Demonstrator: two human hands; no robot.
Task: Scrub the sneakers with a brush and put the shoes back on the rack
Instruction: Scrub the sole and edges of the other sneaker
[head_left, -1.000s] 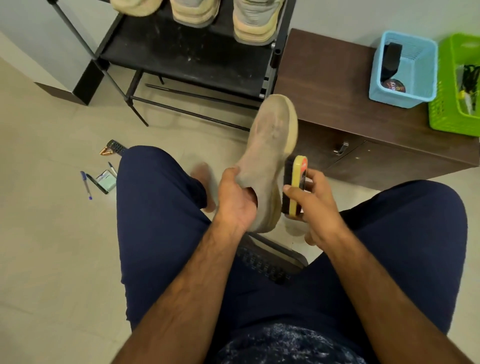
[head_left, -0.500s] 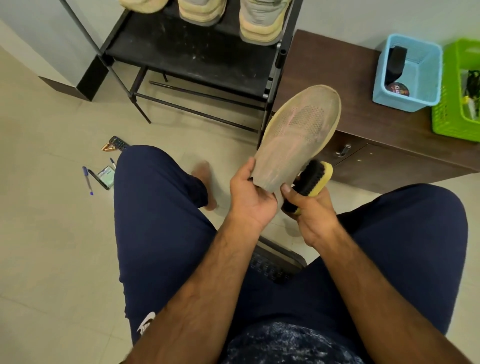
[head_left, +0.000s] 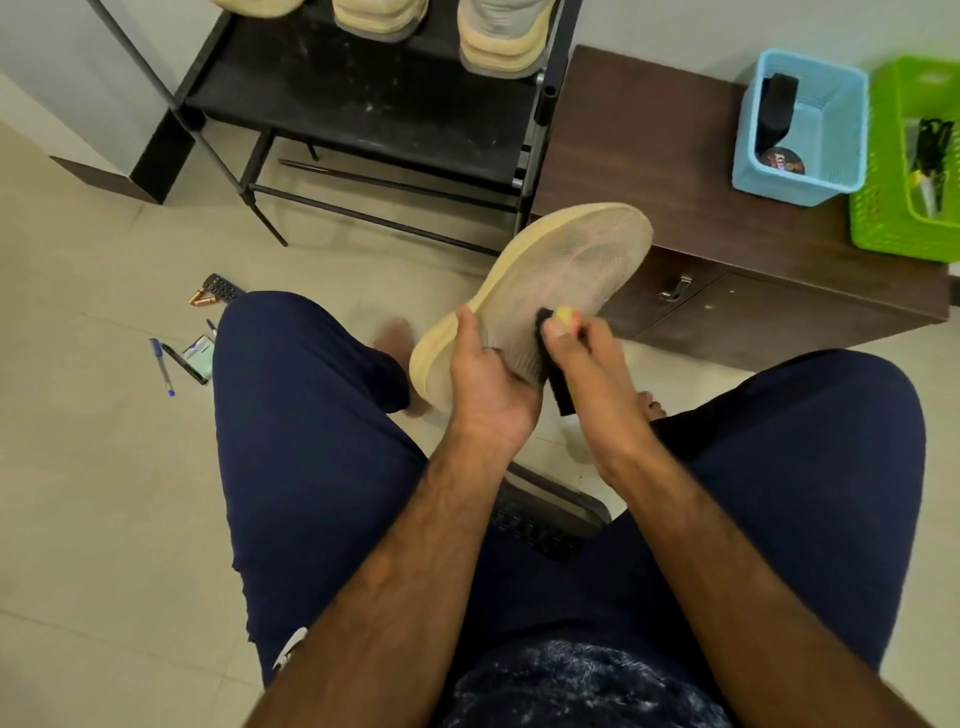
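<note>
A beige mesh sneaker with a yellowish sole is held in the air above my knees, toe pointing up and right. My left hand grips its heel end. My right hand holds a brush with black bristles and a yellow back, the bristles against the sneaker's side. Much of the brush is hidden by my fingers. The black shoe rack stands ahead at the top, with three more pale sneakers on an upper shelf, cut off by the frame edge.
A low brown cabinet stands right of the rack, carrying a blue basket and a green basket. On the tiled floor at left lie pens, a remote and batteries. My bare feet rest on the floor below the shoe.
The sneaker has rolled so its mesh side faces me and tilted further right. My right hand brought the brush from beside the sole onto the side of the shoe.
</note>
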